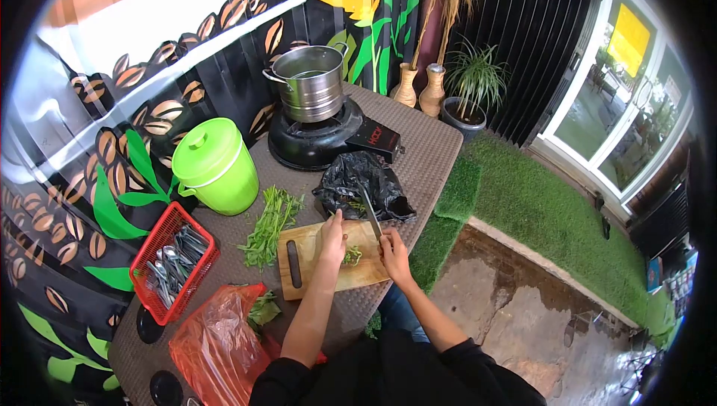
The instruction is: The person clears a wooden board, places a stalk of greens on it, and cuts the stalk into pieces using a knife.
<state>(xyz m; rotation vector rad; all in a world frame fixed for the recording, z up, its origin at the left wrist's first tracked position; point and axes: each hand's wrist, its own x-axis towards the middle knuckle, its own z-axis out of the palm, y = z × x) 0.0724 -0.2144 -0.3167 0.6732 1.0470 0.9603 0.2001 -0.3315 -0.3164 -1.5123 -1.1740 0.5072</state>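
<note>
A knife (370, 210) is gripped by its handle in my right hand (393, 255), its blade pointing up and away over the far edge of the wooden cutting board (310, 245). My left hand (331, 239) is above the board's middle, fingers extended, with no held object visible. Between my hands, a small heap of chopped greens (352, 255) lies on the board. Just beyond the board is a crumpled black plastic bag (358, 176) with some green bits at its opening. A bunch of leafy green stems (273, 225) rests on the table left of the board.
A steel pot (310, 88) stands on a black gas stove (306, 141) at the back. Leftward are a lidded green bucket (224, 174), a red basket (175, 303) of cutlery and a red plastic bag (220, 342) with leaves. The table's right edge (442, 182) borders grass and wet concrete.
</note>
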